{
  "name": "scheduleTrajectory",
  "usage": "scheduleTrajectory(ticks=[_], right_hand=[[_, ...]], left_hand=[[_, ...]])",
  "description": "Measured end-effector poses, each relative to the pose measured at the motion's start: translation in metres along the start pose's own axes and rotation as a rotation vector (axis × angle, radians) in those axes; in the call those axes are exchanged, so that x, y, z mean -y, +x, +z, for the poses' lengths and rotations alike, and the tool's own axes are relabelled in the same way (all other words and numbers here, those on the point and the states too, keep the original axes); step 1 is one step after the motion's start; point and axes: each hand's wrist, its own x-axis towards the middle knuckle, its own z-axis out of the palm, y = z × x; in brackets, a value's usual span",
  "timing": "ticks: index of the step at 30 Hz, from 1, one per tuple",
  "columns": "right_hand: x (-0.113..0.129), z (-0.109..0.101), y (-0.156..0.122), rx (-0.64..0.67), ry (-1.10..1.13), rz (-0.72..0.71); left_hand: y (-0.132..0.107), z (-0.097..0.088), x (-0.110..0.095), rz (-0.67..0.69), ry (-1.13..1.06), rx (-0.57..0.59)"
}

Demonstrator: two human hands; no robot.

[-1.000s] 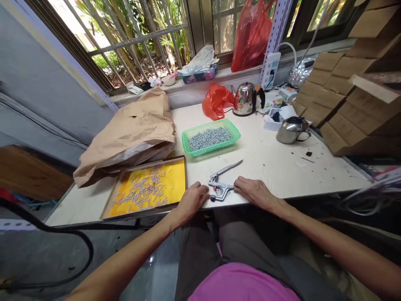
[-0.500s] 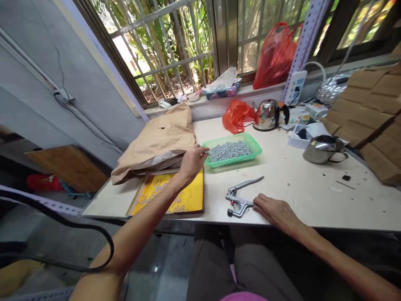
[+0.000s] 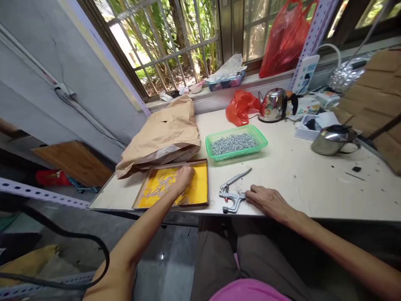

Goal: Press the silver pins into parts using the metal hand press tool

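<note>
My left hand (image 3: 185,177) is curled, knuckles up, over a shallow brown-edged tray with a yellow bottom (image 3: 200,184). Its fingertips are hidden, so whatever they hold does not show. Small metal pins (image 3: 163,184) lie scattered in the tray to the left of this hand. Behind and to the right stands a green plastic basket (image 3: 219,157) filled with similar small metal pieces (image 3: 234,143). My right hand (image 3: 267,200) rests on the table, its fingers closed on one handle of grey hand pliers (image 3: 233,196). The other handle points up and away, so the pliers are spread.
A large brown paper sack (image 3: 166,129) lies behind the tray. At the back are a red plastic bag (image 3: 240,106) and a steel kettle (image 3: 273,106). A steel pot (image 3: 332,141) and a cardboard box (image 3: 372,100) stand at the right. The table's front edge runs close below both hands.
My left hand has moved from the green basket's left edge down and left over the yellow tray. My right hand stays on the pliers; the view has shifted slightly.
</note>
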Motion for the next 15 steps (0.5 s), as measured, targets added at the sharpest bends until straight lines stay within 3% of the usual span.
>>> scheduleTrajectory(ticks=[4, 6, 8, 10, 12, 15], right_hand=[[0.001, -0.007, 0.003, 0.033, -0.017, 0.044], [0.0, -0.009, 0.001, 0.048, -0.013, 0.053], [-0.002, -0.011, 0.0, 0.058, 0.004, 0.062], [-0.003, -0.011, -0.001, 0.057, 0.017, 0.071], [-0.004, -0.01, -0.001, 0.059, 0.013, 0.073], [-0.005, -0.009, 0.0, 0.063, -0.009, 0.072]], left_hand=[[0.006, -0.002, -0.005, 0.019, -0.054, 0.014], [-0.003, -0.007, -0.016, -0.005, -0.272, 0.006], [-0.02, -0.011, -0.035, -0.053, -0.647, 0.051], [-0.044, -0.012, -0.06, -0.087, -0.974, 0.177], [-0.068, -0.008, -0.083, -0.129, -1.121, 0.298], [-0.093, 0.004, -0.105, -0.209, -1.162, 0.38]])
